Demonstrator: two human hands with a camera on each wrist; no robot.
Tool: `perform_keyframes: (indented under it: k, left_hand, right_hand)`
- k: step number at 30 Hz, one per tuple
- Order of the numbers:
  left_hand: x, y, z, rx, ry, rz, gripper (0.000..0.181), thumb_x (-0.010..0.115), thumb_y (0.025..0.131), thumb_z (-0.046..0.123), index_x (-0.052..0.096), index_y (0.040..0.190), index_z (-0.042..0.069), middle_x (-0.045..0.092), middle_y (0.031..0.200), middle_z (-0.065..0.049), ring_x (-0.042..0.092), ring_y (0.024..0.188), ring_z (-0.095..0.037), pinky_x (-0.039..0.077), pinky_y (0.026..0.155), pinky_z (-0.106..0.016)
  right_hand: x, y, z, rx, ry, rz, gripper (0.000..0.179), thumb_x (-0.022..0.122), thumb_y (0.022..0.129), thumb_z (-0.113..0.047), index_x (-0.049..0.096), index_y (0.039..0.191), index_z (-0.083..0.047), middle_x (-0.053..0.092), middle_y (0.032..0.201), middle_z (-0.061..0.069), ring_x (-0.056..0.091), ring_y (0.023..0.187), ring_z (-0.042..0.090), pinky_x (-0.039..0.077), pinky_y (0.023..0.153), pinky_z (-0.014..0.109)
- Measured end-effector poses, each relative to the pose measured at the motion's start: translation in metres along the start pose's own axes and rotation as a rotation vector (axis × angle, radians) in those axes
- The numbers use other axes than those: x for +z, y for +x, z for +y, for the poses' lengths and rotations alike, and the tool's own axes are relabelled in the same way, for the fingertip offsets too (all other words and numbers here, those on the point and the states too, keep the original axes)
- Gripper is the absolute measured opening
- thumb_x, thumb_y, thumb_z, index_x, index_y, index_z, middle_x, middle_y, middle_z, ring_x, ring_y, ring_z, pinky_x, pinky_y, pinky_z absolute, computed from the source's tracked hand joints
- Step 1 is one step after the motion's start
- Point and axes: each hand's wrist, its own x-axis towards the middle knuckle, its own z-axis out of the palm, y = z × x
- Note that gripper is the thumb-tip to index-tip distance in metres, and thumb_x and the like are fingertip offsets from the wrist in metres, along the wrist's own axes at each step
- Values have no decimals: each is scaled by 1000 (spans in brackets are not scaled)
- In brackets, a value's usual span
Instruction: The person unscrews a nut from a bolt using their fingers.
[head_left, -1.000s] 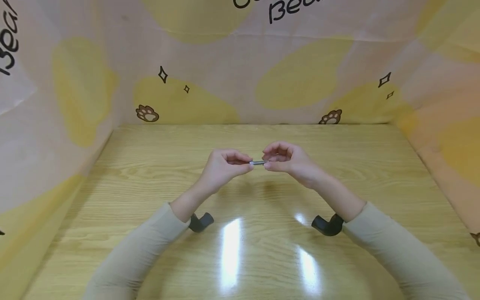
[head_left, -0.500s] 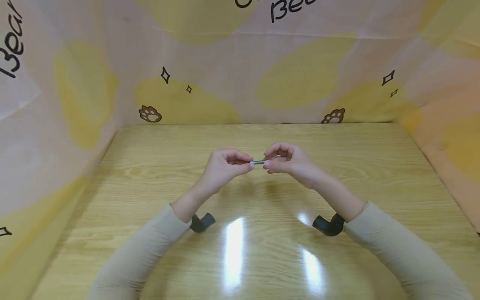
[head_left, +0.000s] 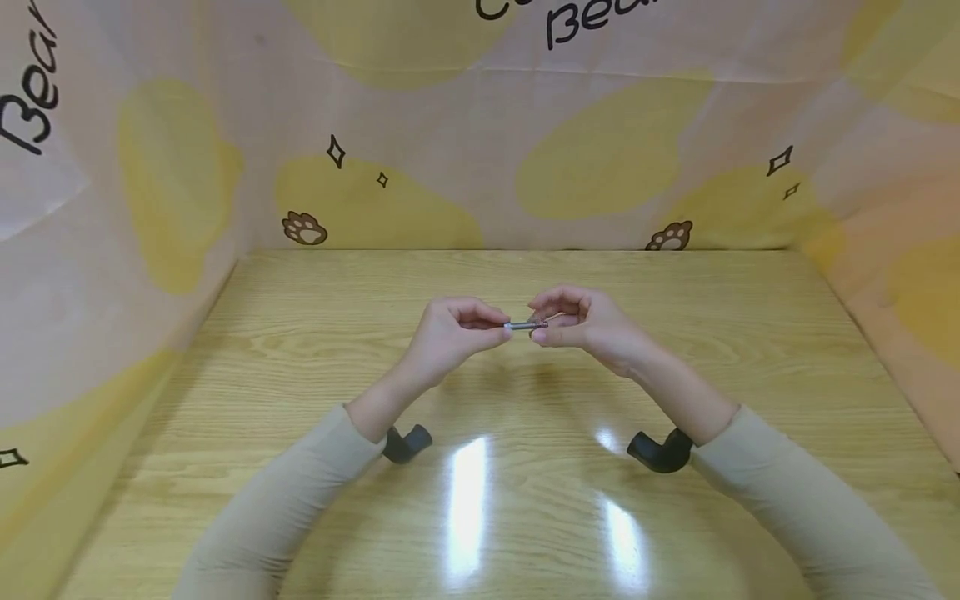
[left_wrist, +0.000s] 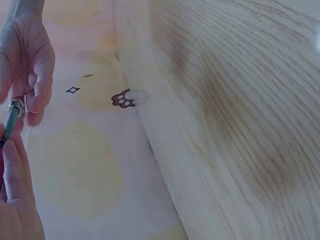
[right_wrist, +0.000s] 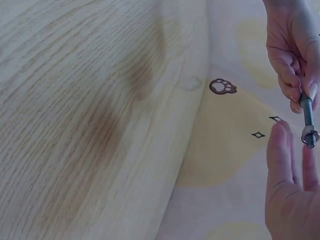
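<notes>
My left hand (head_left: 459, 333) pinches a metal bolt (head_left: 521, 326) between thumb and fingertips, and the bolt lies level above the table. A nut (right_wrist: 309, 135) sits on the threaded shank near its free end, with the tip poking past it; a ring beside it looks like a washer. My right hand (head_left: 592, 329) is close around that end, thumb and fingers spread apart; the right wrist view shows a gap between them and the nut. In the left wrist view, the bolt shank (left_wrist: 11, 122) points toward the right palm. The gripped end of the bolt is hidden by the left fingers.
Beneath both hands is a wood-grain table (head_left: 337, 292) with glossy light reflections. A patterned cloth (head_left: 420, 125) rises behind it and along both sides. Black curved pieces (head_left: 660, 451) stick out at both sleeve cuffs.
The right thumb and fingers have parted from the bolt's end, so the nut shows now. The left hand keeps its pinch. The head view has shifted slightly.
</notes>
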Motion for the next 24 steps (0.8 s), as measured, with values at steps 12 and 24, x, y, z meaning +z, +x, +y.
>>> perform_keyframes:
  k: [12, 24]
  left_hand:
    - [-1, -1, 0, -6, 1, -3, 16, 71, 80, 1, 68, 94, -5, 68, 93, -12, 67, 81, -21, 55, 76, -32]
    - [0, -1, 0, 10, 1, -8, 15, 71, 80, 1, 68, 94, -5, 68, 93, -12, 67, 81, -21, 55, 77, -33]
  right_hand:
    - [-1, -1, 1, -16, 9, 1, 23, 62, 85, 5, 55, 106, 7, 63, 88, 4, 64, 79, 13, 54, 79, 30]
    - [-1, -1, 1, -8, 8, -4, 26, 65, 83, 5, 57, 107, 3, 64, 93, 5, 64, 82, 15, 53, 80, 29]
